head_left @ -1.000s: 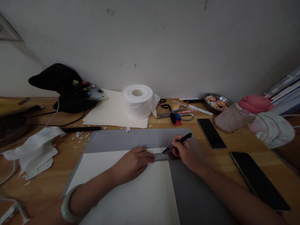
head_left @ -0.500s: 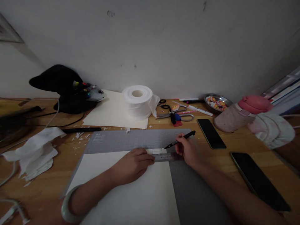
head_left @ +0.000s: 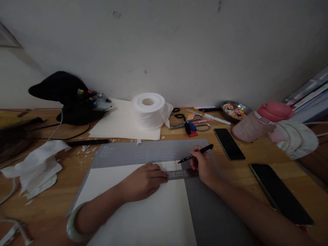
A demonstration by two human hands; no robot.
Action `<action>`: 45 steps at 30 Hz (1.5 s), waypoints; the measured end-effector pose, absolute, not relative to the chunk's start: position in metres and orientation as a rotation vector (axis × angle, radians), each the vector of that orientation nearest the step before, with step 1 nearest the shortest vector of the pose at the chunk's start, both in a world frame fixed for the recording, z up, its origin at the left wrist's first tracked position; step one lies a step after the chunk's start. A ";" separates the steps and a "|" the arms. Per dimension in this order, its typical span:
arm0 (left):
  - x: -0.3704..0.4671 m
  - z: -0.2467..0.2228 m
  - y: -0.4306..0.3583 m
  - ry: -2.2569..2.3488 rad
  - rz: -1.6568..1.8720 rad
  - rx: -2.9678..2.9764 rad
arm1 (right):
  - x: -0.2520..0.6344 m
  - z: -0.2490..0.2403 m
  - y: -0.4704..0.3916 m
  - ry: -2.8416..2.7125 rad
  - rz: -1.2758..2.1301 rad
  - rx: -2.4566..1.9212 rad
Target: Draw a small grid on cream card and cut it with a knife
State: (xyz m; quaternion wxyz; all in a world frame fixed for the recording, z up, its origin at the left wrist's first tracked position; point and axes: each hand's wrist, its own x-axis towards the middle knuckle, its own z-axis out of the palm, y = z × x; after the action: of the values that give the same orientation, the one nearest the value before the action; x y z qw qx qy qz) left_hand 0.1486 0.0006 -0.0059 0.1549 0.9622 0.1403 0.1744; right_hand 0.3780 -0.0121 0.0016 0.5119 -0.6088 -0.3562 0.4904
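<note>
A white sheet of paper [head_left: 143,212] lies on a grey cutting mat [head_left: 205,201]. Near its upper right corner thin dark lines form a small ruled box. A clear ruler [head_left: 178,174] lies across the sheet just below those lines. My left hand [head_left: 146,181], fingers closed together, grips and presses the ruler's left end. In my right hand [head_left: 203,164] a black pen [head_left: 196,153] is pinched, its tip at the paper near the right edge of the box. The right hand's lower fingers are by the ruler's right end, their contact partly hidden.
Behind the mat stand a toilet paper roll [head_left: 148,111] on white sheets, scissors [head_left: 179,125], and pens. Two phones [head_left: 229,144], a pink-lidded bottle [head_left: 258,121] and a metal bowl [head_left: 235,111] are at right. Crumpled tissue [head_left: 38,167], paper scraps and a black pouch [head_left: 61,92] occupy the left.
The ruler has slid slightly toward me, with my left hand on it. More drawn lines show above its edge. The pen tip stays near the box, and the view has shifted a little.
</note>
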 end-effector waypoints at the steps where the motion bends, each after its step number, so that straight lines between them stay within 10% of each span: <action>1: 0.149 -0.006 0.001 0.401 0.503 2.757 | 0.378 0.001 -0.011 -0.860 1.181 -1.460; 45: 0.150 -0.006 0.003 0.448 0.498 2.702 | 0.373 0.008 -0.015 -1.072 1.200 -1.475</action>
State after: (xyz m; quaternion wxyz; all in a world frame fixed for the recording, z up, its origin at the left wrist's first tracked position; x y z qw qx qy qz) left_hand 0.1504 0.0030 -0.0062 0.1779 0.9552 0.1583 0.1760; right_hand 0.3735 -0.0146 0.0076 0.4611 -0.5997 -0.4359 0.4876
